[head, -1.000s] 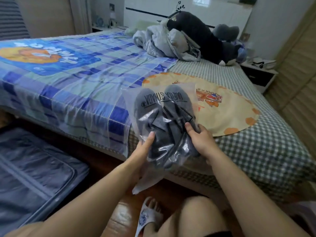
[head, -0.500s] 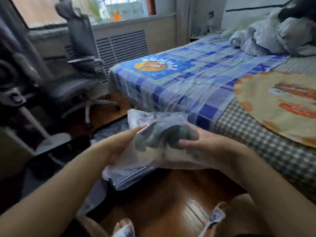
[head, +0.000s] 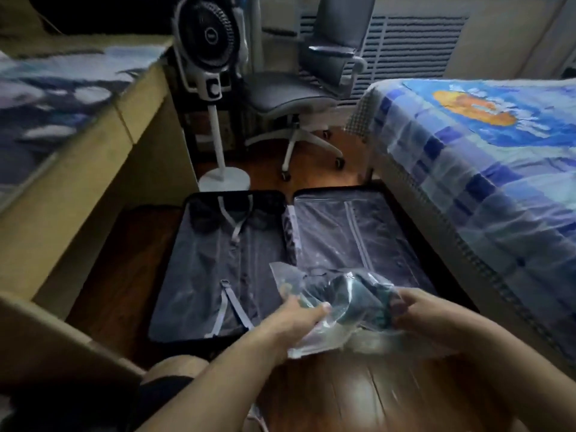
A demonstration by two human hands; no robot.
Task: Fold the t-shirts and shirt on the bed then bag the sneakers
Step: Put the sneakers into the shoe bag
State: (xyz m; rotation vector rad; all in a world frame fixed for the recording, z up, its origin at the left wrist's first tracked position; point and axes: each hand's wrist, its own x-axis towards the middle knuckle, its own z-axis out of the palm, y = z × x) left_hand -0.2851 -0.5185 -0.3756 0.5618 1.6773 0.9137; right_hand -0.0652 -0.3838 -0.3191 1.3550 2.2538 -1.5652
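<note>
A clear plastic bag (head: 314, 336) with the dark sneakers (head: 358, 302) inside hangs in front of me, above the near edge of an open suitcase (head: 218, 275) on the floor. My left hand (head: 296, 321) grips the bag's left side, thumb on top. On the right end, my right hand (head: 417, 310) holds the bag and the shoes through the plastic. The bed (head: 486, 169), under a blue checked cover, stands to the right. No t-shirts or shirt are in view.
The suitcase lies flat with both grey-lined halves open, straps in the left half. Behind it stand a white pedestal fan (head: 212, 73) and a grey office chair (head: 299, 88). A desk (head: 71, 126) runs along the left. My knee (head: 174, 372) is low in the view.
I have turned left from the bed toward the floor. The bagged sneakers moved with both hands from over the mattress to above the open suitcase.
</note>
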